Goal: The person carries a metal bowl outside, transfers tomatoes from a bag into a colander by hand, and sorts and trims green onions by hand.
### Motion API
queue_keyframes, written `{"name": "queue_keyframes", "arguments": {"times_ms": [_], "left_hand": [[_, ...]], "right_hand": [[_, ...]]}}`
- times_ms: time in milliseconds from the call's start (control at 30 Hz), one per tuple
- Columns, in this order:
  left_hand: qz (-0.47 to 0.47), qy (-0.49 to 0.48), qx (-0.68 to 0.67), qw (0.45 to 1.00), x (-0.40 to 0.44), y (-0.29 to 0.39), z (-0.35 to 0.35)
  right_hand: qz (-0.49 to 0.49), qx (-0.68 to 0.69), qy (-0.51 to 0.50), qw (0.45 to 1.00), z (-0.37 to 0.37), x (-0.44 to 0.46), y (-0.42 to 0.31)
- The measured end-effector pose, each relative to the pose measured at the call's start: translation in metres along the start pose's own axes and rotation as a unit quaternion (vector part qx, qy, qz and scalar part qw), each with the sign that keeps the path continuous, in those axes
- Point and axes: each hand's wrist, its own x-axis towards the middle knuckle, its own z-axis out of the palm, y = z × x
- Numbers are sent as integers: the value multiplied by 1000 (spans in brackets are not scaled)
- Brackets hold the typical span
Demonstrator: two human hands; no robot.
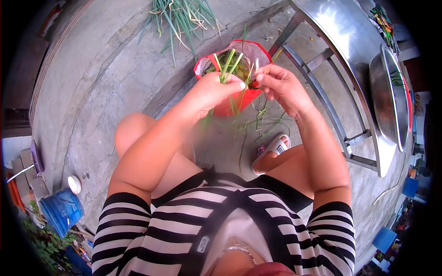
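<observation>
Green stalks [231, 64] stick up from my left hand [220, 89], whose fingers are wrapped round them, and thin leaves hang down below it. Just to the right, my right hand [278, 85] is raised with thumb and forefinger pinched; a small pale piece shows by the fingertips, too small to name. Under both hands stands a red bucket [237, 103] with a light lining, holding green scraps and some yellowish and red bits. Long green onions [177, 20] lie on the concrete beyond it, at the upper left.
A metal table [338, 27] with a steel basin [386, 99] stands at the right. Loose green strands [262, 122] lie on the floor near my sandalled foot [276, 149]. At the lower left are a blue bucket [62, 211] and a white lid [74, 184].
</observation>
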Motion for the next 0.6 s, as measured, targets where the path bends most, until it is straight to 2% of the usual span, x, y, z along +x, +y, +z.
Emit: {"name": "queue_keyframes", "arguments": {"times_ms": [267, 467, 600], "left_hand": [[46, 11, 49, 998, 2, -3, 2], [64, 42, 94, 993, 4, -6, -3], [73, 65, 104, 990, 10, -15, -10]], "right_hand": [[2, -89, -12, 996, 5, 1, -1], [-7, 7, -7, 1000, -12, -4, -16], [-66, 89, 27, 993, -31, -7, -26]]}}
